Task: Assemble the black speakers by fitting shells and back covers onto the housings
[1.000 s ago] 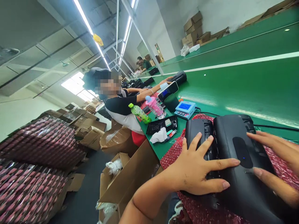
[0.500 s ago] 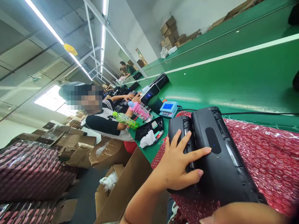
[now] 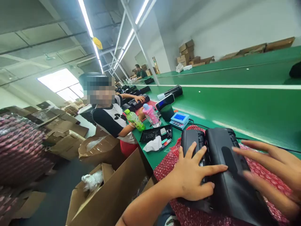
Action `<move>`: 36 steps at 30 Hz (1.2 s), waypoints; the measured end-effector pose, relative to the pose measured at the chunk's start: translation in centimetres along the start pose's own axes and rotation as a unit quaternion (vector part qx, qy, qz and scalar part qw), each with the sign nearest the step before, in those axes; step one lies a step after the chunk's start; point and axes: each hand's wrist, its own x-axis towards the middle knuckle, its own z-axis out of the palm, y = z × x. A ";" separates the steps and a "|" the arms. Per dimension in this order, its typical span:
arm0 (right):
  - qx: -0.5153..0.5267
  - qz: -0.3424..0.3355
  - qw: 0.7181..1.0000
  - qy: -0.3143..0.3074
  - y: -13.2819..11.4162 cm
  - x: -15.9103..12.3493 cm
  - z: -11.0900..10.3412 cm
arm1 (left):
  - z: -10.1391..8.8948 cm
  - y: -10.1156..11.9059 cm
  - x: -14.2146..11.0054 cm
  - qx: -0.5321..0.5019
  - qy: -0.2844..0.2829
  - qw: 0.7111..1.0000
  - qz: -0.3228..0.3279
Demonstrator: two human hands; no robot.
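A long black device (image 3: 225,175) lies on red bubble wrap (image 3: 169,163) at the near edge of the green bench. My left hand (image 3: 192,175) lies flat on its left side with the fingers spread. My right hand (image 3: 270,169) reaches in from the right, fingers stretched out over the device's top; it is a little blurred. Neither hand grips anything.
A co-worker sits to the left at the green conveyor bench (image 3: 235,103). Near that person are a green bottle (image 3: 135,120), a pink bottle (image 3: 151,114), a black tray (image 3: 156,133), a white cloth (image 3: 152,145) and a blue tester (image 3: 180,120). Open cardboard boxes (image 3: 105,188) stand on the floor.
My right hand, out of sight half a second ago, has come back over the device from the right. My left hand stays flat on it. The view swung.
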 end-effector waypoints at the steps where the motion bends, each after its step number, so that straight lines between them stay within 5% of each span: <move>1: -0.021 -0.013 1.000 -0.007 -0.2 1.2 0.3 | 0.0 0.0 0.0 0.014 -0.005 1.000 0.001; 6: -0.089 -0.062 0.992 -0.063 -1.7 4.5 3.3 | 0.2 -0.5 0.0 0.037 0.003 0.999 0.009; 11: -0.140 0.039 0.976 -0.160 -3.4 4.9 5.3 | 0.9 -0.9 -0.2 0.014 0.027 1.000 -0.007; 19: -0.132 0.055 0.976 -0.166 -3.0 4.9 4.2 | 1.3 -1.7 -0.8 -0.099 0.048 0.988 -0.105; 23: -0.074 0.177 0.967 -0.166 -1.9 4.7 3.1 | 1.0 -2.3 -1.3 -0.124 0.050 0.984 -0.116; 26: 0.017 0.283 0.943 -0.177 -0.8 4.5 2.0 | 0.8 -2.7 -1.6 -0.127 0.064 0.983 -0.115; 31: 0.198 0.356 0.898 -0.166 0.6 3.8 -0.3 | 0.8 -3.9 -2.2 -0.139 0.076 0.980 -0.116; 36: 0.409 0.442 0.789 -0.118 1.5 2.2 -2.0 | 1.1 -5.0 -2.6 -0.149 0.088 0.976 -0.131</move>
